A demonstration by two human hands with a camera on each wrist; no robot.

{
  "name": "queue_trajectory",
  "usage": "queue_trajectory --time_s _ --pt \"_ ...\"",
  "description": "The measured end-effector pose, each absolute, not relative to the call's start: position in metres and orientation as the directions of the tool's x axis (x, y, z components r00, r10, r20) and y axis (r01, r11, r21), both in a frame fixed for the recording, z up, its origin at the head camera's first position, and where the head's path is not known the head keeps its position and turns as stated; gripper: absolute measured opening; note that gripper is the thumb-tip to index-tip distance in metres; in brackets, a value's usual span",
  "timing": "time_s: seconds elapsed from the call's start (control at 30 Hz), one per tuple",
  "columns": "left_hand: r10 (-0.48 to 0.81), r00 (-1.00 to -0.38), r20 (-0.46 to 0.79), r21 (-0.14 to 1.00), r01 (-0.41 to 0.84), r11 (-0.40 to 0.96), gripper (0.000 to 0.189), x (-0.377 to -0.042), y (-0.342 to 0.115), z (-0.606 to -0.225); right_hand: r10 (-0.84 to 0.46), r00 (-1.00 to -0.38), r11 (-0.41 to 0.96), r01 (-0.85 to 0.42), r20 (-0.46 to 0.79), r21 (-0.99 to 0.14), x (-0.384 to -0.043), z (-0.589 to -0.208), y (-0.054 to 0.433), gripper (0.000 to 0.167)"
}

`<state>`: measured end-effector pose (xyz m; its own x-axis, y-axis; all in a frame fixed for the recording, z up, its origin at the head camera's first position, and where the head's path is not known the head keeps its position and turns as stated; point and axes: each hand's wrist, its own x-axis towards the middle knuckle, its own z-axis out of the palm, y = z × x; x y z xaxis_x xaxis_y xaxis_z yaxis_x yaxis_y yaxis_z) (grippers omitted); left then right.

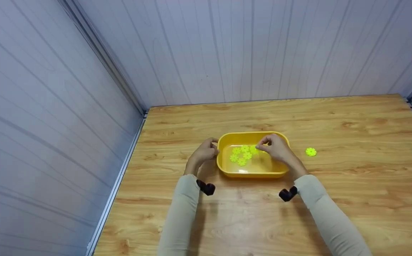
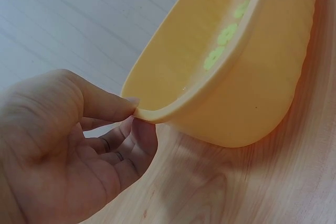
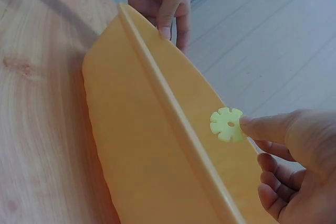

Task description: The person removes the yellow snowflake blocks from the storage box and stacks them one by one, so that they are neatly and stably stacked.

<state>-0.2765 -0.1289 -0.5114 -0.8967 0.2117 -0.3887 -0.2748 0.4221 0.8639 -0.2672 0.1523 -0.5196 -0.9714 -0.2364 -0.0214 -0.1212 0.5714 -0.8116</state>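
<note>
Pinching yellow basin's (image 1: 254, 175) left rim between thumb and bent fingers: left hand (image 1: 205, 151), forearm slanting in from near side. Flower discs (image 1: 242, 162) lie on basin floor, left of right hand (image 1: 277, 147); can't count any behind it. Right hand poised over basin, thumb and finger nipping held disc (image 3: 220, 129) by edge, other fingers curled. Loose disc (image 1: 311, 152) on table (image 1: 362, 199), right of basin. Sleeves cut off at my near edge; right wrist view hides basin floor.
</note>
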Motion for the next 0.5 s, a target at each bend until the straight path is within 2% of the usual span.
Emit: queue_trajectory --time_s 0.5 --pt "0.219 -0.889 -0.403 0.857 -0.282 0.432 0.049 -0.2765 -0.1303 -0.5096 -0.195 -0.980 0.542 -0.076 -0.038 -0.837 -0.2673 -0.5127 0.1616 0.025"
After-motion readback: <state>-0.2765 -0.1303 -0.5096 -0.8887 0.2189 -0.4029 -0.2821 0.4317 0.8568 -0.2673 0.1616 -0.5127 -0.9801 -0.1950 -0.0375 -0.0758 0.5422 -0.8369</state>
